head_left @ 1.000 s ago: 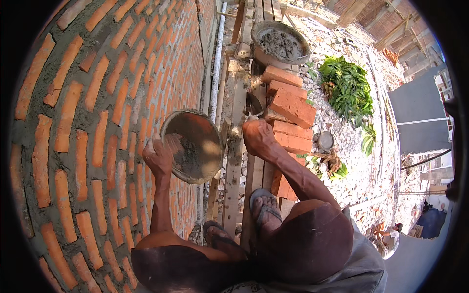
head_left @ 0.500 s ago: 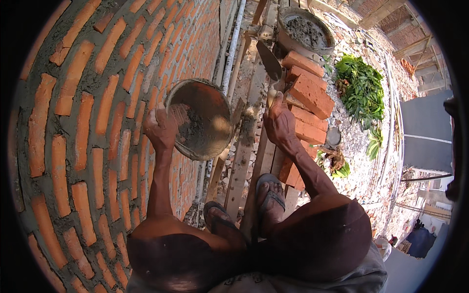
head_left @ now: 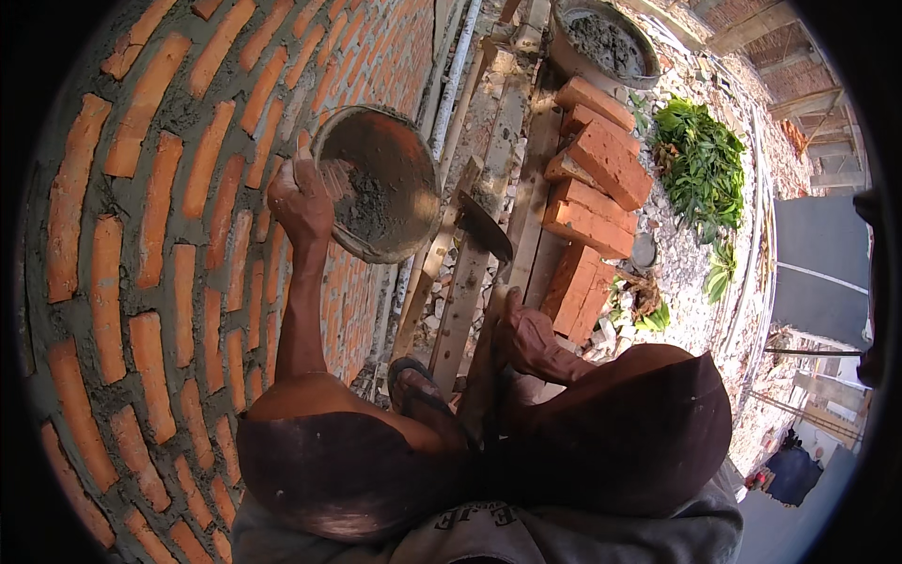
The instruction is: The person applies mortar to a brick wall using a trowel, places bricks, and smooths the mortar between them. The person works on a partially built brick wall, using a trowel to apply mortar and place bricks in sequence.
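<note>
My left hand (head_left: 301, 199) is closed on the near-left rim of a round mortar bucket (head_left: 418, 193), which is tipped so that its inside faces me. Some wet grey mortar (head_left: 369, 205) clings at its bottom, and the bucket is beside the brick wall (head_left: 169, 216). In my right hand (head_left: 534, 334) is a trowel (head_left: 487, 231), gripped by its handle. Its dark blade points up and left, over the wooden planks and apart from the bucket.
Stacked red bricks (head_left: 601, 174) lie right of the planks (head_left: 470, 305). Beyond them are a large tub of mortar (head_left: 609, 47) and a heap of green leaves (head_left: 700, 155) on rubble. A pale pipe (head_left: 449, 85) runs along the wall's foot. My sandalled foot (head_left: 418, 385) is on the planks.
My right hand has drawn the trowel back toward me and down, its blade swinging to the left. The left hand and bucket sit slightly higher in the picture, still held.
</note>
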The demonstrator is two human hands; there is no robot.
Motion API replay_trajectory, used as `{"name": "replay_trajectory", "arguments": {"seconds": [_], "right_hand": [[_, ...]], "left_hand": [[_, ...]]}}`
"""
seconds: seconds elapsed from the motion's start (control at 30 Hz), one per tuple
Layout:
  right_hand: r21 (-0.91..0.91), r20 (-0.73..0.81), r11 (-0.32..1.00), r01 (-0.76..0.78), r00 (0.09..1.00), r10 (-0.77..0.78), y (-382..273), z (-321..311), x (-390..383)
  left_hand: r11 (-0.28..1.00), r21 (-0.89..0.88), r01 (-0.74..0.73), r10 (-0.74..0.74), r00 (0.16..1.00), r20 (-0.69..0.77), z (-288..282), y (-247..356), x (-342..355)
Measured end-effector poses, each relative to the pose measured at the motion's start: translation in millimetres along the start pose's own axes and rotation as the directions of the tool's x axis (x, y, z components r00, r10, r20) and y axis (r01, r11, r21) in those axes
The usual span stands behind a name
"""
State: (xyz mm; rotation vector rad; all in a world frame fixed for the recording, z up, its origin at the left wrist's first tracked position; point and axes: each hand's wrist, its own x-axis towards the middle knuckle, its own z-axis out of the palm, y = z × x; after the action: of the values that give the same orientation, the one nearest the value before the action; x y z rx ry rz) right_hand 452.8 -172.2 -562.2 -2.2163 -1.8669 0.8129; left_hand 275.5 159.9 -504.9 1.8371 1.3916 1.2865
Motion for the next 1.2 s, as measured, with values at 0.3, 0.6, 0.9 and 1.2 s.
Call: {"name": "replay_trajectory", "arguments": {"seconds": [0.3, 0.6, 0.9, 1.2], "right_hand": [[-0.036, -0.374, 0.996, 0.079, 0.923, -0.087, 7.2, -51.1, 28.5], [-0.056, -0.127, 0.997, 0.048, 0.99, -0.055, -12.9, -128.1, 59.4], [-0.071, 0.125, 0.932, 0.356, 0.93, -0.346, -39.1, -146.7, 131.6], [0.75, 0.268, 0.658, 0.062, 0.882, -0.388, -0.2, -103.0, 117.3]], "left_hand": [[0.986, 0.1, -0.136, 0.131, 0.99, 0.05, -17.2, 3.9, 13.7], [0.994, -0.037, -0.104, 0.107, 0.987, 0.117, -21.0, 10.3, 10.2], [0.951, -0.079, -0.3, 0.306, 0.872, 0.381, -19.5, 92.4, -7.0], [0.854, -0.384, -0.351, 0.479, 0.817, 0.32, -41.0, 132.6, -23.1]]}}
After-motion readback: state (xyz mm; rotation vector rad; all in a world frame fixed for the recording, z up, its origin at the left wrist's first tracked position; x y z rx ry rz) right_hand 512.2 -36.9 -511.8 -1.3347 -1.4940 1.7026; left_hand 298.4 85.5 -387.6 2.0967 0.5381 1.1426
